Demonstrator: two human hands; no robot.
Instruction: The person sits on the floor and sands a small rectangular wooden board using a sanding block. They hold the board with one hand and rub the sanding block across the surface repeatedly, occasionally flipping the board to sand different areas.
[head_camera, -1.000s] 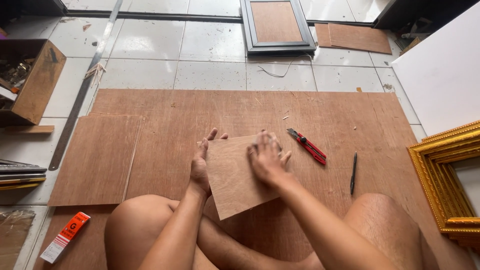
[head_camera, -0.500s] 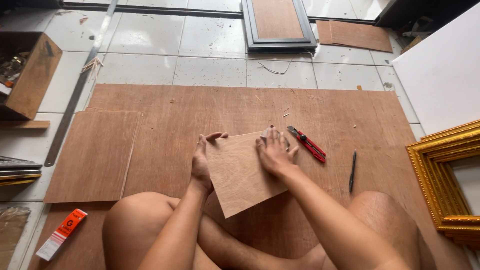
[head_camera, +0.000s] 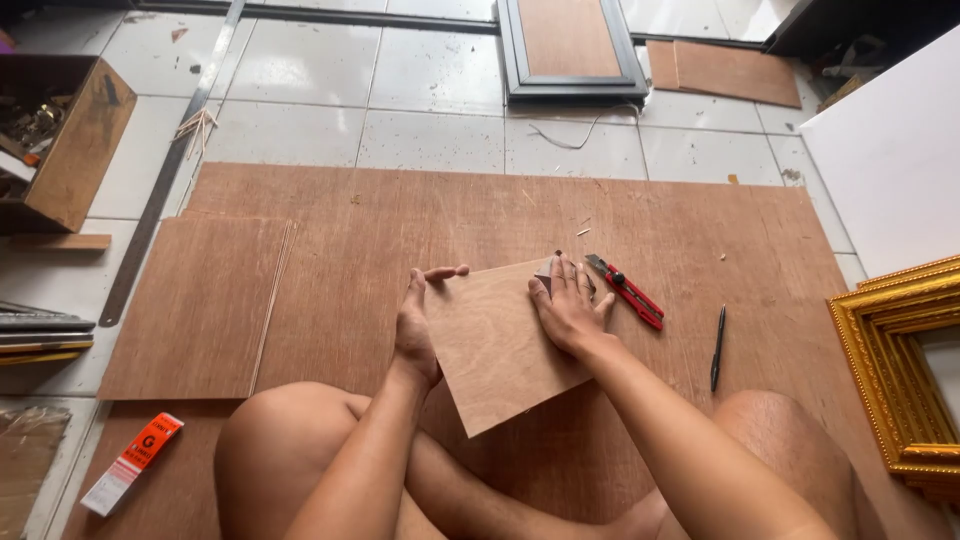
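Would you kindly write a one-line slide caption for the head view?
Seated on a large plywood sheet, both hands, left hand and right hand, steady a small plywood panel beside a red utility knife.

Pale tiled floor (head_camera: 300, 70), bearing a big plywood sheet (head_camera: 480, 215). On the sheet: smaller board (head_camera: 195, 305) at left, square panel (head_camera: 495, 345) mid, red cutter (head_camera: 625, 291), black pen (head_camera: 717, 347), orange box (head_camera: 132, 463). On the tiles: steel ruler (head_camera: 170, 165), wooden box (head_camera: 65, 140), dark frame (head_camera: 570, 50), gold frame (head_camera: 900, 370), white board (head_camera: 890, 150).
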